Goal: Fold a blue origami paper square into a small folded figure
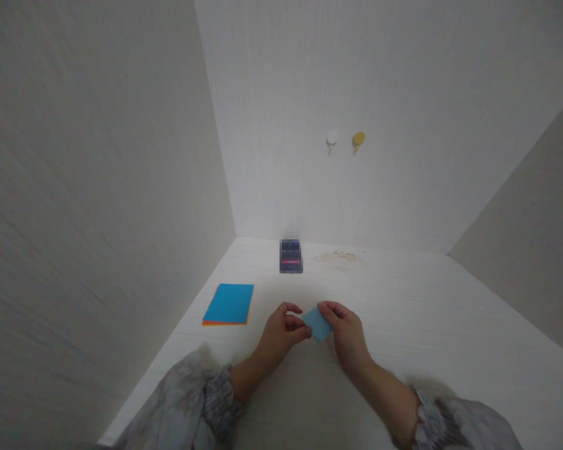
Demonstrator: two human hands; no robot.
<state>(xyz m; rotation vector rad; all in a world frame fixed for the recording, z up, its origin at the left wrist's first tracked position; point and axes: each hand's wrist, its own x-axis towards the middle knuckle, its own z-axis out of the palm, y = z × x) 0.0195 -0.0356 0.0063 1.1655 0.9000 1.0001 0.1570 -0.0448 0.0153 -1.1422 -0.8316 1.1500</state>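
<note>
A small piece of folded light-blue paper [317,324] is held up between my two hands, over the white table. My right hand [348,331] pinches its upper right part between thumb and fingers. At its left corner, my left hand [286,328] has thumb and fingertips closed on the edge, the index finger curled above. A ring shows on one left finger. To the left of my hands lies a stack of square coloured paper [229,304], blue on top with orange and yellow edges showing beneath.
A dark pixelated object [291,256] stands near the back wall. Light brown marks [340,256] are on the white table [403,312] beside it. A white hook [331,140] and a yellow hook [358,140] are on the back wall; side walls rise left and right.
</note>
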